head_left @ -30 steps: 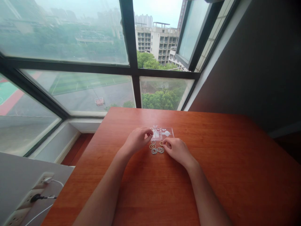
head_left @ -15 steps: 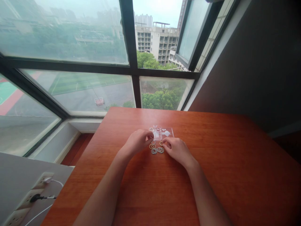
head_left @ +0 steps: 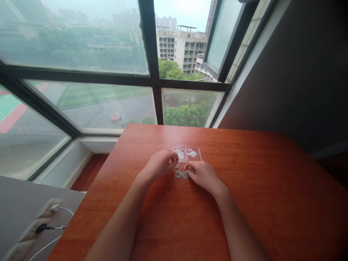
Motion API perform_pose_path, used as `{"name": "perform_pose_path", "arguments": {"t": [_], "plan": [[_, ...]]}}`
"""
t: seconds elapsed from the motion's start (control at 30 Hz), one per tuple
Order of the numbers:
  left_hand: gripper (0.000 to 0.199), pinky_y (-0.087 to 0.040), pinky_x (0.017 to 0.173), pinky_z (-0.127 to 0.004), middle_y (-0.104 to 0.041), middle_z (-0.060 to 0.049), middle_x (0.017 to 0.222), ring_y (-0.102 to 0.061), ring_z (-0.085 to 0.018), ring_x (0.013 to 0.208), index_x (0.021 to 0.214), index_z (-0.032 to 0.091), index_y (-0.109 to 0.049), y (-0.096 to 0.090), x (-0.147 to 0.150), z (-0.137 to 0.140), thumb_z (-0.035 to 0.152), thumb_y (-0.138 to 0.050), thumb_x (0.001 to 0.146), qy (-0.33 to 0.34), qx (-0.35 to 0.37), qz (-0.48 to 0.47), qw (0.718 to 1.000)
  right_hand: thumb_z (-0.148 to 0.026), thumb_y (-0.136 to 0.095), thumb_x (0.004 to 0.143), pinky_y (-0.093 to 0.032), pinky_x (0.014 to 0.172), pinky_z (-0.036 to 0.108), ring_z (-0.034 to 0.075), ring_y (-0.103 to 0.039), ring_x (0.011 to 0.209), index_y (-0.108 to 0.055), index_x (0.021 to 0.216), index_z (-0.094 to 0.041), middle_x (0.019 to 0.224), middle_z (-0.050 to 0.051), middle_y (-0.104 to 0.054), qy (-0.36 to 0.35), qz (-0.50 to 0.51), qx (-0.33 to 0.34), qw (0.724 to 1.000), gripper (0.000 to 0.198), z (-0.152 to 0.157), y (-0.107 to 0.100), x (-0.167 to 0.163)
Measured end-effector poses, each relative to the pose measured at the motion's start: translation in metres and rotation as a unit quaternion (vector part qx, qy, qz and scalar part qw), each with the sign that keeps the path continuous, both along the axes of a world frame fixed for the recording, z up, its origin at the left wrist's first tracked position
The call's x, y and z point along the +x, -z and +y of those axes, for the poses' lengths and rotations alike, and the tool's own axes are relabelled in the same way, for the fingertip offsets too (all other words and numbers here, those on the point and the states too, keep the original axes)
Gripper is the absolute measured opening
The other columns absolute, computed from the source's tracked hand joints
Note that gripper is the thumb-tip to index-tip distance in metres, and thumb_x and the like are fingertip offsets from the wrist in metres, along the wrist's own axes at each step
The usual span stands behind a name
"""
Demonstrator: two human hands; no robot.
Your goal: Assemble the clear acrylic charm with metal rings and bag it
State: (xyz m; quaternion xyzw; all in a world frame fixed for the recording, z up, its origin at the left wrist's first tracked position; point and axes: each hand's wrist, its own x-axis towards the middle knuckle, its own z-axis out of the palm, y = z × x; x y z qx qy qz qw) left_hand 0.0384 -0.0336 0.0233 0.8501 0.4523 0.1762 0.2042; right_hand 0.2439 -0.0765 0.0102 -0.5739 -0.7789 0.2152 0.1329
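Both hands at loose rings beside a clear case on a wooden tabletop

Tabletop (head_left: 179, 224): reddish-brown, wood-grained, placed before a dark-framed window (head_left: 154, 81). Clear case (head_left: 192, 154): resting flat toward the far side, two transparent sections side by side, pale markings on the right one. Small round pieces show at the far edge of the left section.

Loose rings lie on the near side of the case, between the hands. A grey overlapping group (head_left: 178, 174) sits just left of a second grey group (head_left: 185, 175); a yellowish pair (head_left: 176, 169) lies just beyond the first.

Left hand (head_left: 160, 162): fingers curled, tips at the case's left section and partly covering it. Whether they grip anything cannot be determined.

Right hand (head_left: 202, 172): thumb and fingers drawn close together beside the second grey group. A yellowish ring (head_left: 185, 167) shows partly at the fingertips; whether it is pinched or merely touched cannot be determined.

Wall at lower left: sockets (head_left: 34, 229) with plugs inserted.
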Motion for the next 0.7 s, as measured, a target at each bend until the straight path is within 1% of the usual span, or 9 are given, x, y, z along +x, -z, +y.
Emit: {"name": "perform_pose_path", "arguments": {"t": [0.27,0.47,0.57,0.7], "plan": [[0.011,-0.035,0.057,-0.021,-0.069,0.0,0.072,-0.056,-0.012,0.061,0.074,0.02,-0.067,0.0007,0.0004,-0.0002,0.021,-0.057,0.079,-0.005,-0.002,-0.003,1.0,-0.024,-0.055,0.087,-0.032,0.062,0.022,0.013,-0.058,0.071,-0.068,0.08,-0.024,0.079,-0.001,-0.069,-0.005,-0.003,0.013,1.0,0.014,0.0008,0.0047,0.001],[0.012,-0.035,0.057,-0.021,-0.069,-0.001,0.073,-0.056,-0.012,0.06,0.074,0.02,-0.067,-0.0015,0.0003,-0.0011,0.021,-0.056,0.079,-0.014,-0.003,-0.009,1.0,-0.026,-0.056,0.088,-0.034,0.064,0.023,0.014,-0.06,0.074,-0.07,0.086,-0.025,0.082,-0.001,-0.07,-0.002,0.0,0.029,1.0,0.014,0.001,0.0043,0.0019],[0.012,-0.036,0.057,-0.021,-0.069,0.0,0.071,-0.055,-0.012,0.06,0.074,0.02,-0.068,-0.0026,0.0013,-0.0013,0.021,-0.057,0.078,-0.011,-0.011,-0.015,1.0,-0.027,-0.057,0.088,-0.035,0.064,0.023,0.014,-0.059,0.073,-0.07,0.088,-0.026,0.08,-0.001,-0.069,0.006,0.019,0.044,0.999,0.013,0.0018,0.004,0.0018],[0.014,-0.038,0.059,-0.02,-0.07,-0.001,0.075,-0.057,-0.011,0.063,0.081,0.02,-0.07,-0.0024,0.0066,-0.003,0.021,-0.056,0.08,-0.001,-0.033,-0.061,0.998,-0.026,-0.057,0.087,-0.038,0.067,0.022,0.014,-0.059,0.072,-0.07,0.094,-0.025,0.078,0.0,-0.068,0.018,0.069,0.055,0.996,0.015,0.0038,0.0051,0.0015]]}}
